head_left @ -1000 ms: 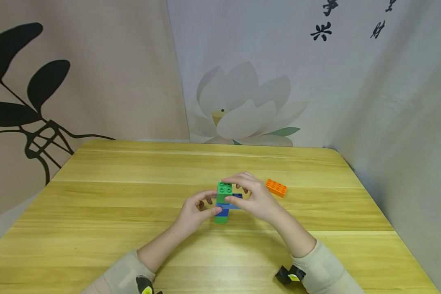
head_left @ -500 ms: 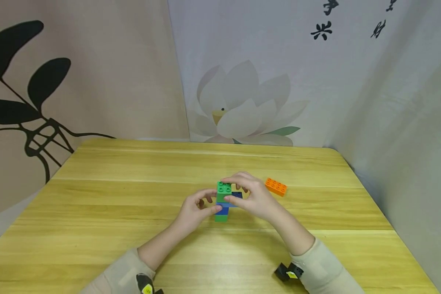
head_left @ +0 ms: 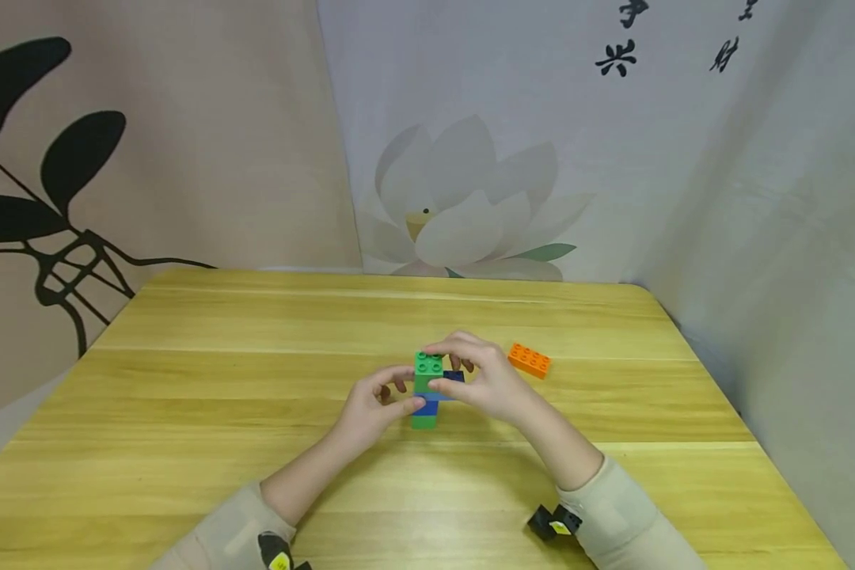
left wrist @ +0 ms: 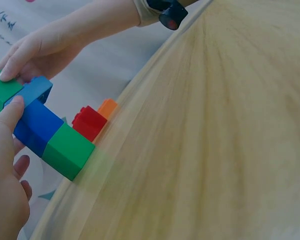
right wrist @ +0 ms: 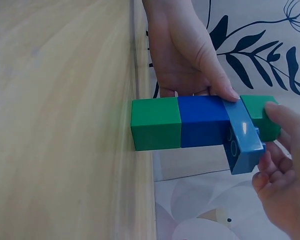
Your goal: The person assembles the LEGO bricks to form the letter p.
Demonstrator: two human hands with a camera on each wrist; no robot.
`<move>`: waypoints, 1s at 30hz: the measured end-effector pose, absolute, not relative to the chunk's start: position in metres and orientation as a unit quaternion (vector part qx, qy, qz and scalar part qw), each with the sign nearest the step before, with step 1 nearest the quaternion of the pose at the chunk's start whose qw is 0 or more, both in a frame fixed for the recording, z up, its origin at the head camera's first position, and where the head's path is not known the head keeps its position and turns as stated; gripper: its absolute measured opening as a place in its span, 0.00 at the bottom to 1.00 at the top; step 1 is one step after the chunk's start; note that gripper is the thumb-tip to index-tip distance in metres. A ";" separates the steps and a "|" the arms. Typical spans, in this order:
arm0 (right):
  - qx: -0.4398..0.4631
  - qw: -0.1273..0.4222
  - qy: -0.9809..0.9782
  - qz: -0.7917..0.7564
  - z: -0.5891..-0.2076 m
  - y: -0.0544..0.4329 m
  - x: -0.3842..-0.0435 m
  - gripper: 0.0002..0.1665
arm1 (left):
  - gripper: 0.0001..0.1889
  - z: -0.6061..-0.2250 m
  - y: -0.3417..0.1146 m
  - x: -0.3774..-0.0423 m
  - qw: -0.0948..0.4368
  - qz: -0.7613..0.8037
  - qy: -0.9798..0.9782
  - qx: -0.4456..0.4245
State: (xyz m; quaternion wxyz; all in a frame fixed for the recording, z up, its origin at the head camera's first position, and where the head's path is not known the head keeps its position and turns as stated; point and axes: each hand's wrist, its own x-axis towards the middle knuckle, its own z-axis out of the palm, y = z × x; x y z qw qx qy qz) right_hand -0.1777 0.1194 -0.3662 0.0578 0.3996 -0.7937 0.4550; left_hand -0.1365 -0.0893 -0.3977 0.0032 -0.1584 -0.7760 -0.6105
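A toy-brick stack stands upright on the table: a green brick [right wrist: 156, 124] at the bottom, a blue brick [right wrist: 204, 121] over it, then a light blue brick [right wrist: 245, 137] jutting out to the right. On top sits a second green brick [head_left: 428, 372]. My left hand [head_left: 374, 408] holds the stack from the left, its thumb at the light blue brick. From the right, my right hand [head_left: 488, 378] pinches the top green brick between thumb and fingers. That brick sits right at the light blue one's studs in the right wrist view.
An orange brick [head_left: 530, 360] lies on the wooden table [head_left: 256, 332], behind and right of the stack. The left wrist view also has a red brick [left wrist: 89, 123] beyond the stack, hidden in the head view. A printed curtain [head_left: 256, 142] hangs behind the table.
The whole head view shifts slightly left. Both hands keep their hold on the stack, with no clear movement of the bricks.
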 end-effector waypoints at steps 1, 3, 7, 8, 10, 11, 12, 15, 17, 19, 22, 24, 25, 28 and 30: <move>0.396 0.053 -0.792 0.461 -0.367 0.119 -0.178 0.22 | 0.18 -0.397 -0.089 -0.136 0.003 -0.611 -0.776 -0.157; 0.389 0.045 -0.790 0.472 -0.369 0.119 -0.179 0.22 | 0.18 -0.397 -0.090 -0.136 0.003 -0.612 -0.775 -0.156; 0.381 0.038 -0.789 0.479 -0.370 0.119 -0.180 0.22 | 0.18 -0.397 -0.090 -0.136 0.002 -0.611 -0.777 -0.153; 0.380 0.039 -0.791 0.478 -0.370 0.119 -0.180 0.23 | 0.18 -0.397 -0.090 -0.136 0.001 -0.610 -0.777 -0.152; 0.380 0.040 -0.794 0.473 -0.370 0.119 -0.179 0.23 | 0.18 -0.397 -0.089 -0.136 0.001 -0.610 -0.778 -0.150; 0.380 0.041 -0.795 0.471 -0.370 0.120 -0.178 0.23 | 0.18 -0.397 -0.089 -0.136 0.000 -0.610 -0.778 -0.150; 0.380 0.043 -0.796 0.469 -0.369 0.120 -0.178 0.23 | 0.18 -0.397 -0.089 -0.136 0.001 -0.611 -0.778 -0.150; 0.380 0.048 -0.800 0.462 -0.368 0.120 -0.176 0.24 | 0.18 -0.397 -0.088 -0.135 0.005 -0.612 -0.776 -0.151; 0.380 0.051 -0.801 0.459 -0.368 0.120 -0.176 0.24 | 0.18 -0.397 -0.088 -0.135 0.009 -0.614 -0.775 -0.152; 0.380 0.054 -0.803 0.456 -0.368 0.120 -0.175 0.25 | 0.17 -0.397 -0.088 -0.134 0.011 -0.614 -0.775 -0.152; 0.376 0.055 -0.805 0.455 -0.370 0.121 -0.174 0.25 | 0.17 -0.397 -0.088 -0.134 0.014 -0.613 -0.774 -0.154; 0.373 0.055 -0.805 0.458 -0.371 0.121 -0.174 0.26 | 0.17 -0.397 -0.088 -0.134 0.013 -0.614 -0.774 -0.156; 0.371 0.055 -0.805 0.460 -0.371 0.121 -0.174 0.26 | 0.18 -0.397 -0.088 -0.135 0.012 -0.614 -0.774 -0.156; 0.369 0.055 -0.805 0.462 -0.372 0.122 -0.173 0.28 | 0.18 -0.398 -0.088 -0.136 0.007 -0.611 -0.776 -0.153; 0.367 0.056 -0.806 0.461 -0.372 0.122 -0.172 0.29 | 0.18 -0.402 -0.088 -0.138 0.006 -0.610 -0.777 -0.153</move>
